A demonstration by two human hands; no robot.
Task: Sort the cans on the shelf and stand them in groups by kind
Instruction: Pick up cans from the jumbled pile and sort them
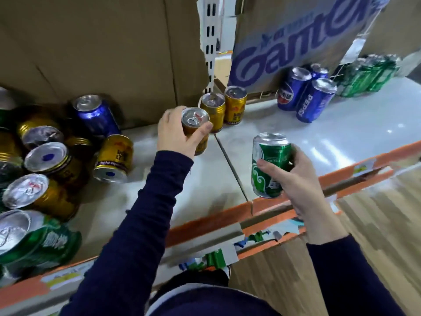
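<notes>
The left hand [176,135] was closed around a gold can [195,131], fingers behind it and thumb across the front, holding it upright just beside two gold cans [224,108] that stood at the back of the shelf [319,137]. Whether its base already touched the shelf, I could not tell. The right hand [298,176] was wrapped around a green can [270,165], upright, above the front part of the shelf near the orange edge [341,169].

The main risk, in my judgement, was at the gold group: the held can was very close to the nearest standing one, so a small push while setting it down could knock that can against the cardboard [102,53] or tip it. The seam [230,165] between the two shelf boards ran just below the hand, and a can placed across it may stand unsteady. The green can could also drop over the orange edge if the grip loosened.

Open room was good in the middle and to the right: bare shelf lay between the gold cans and the blue cans [305,96], and in front of the green group [369,74] far right. On the left a mixed pile [52,156] of lying cans waited unsorted, so much of the task remained.
</notes>
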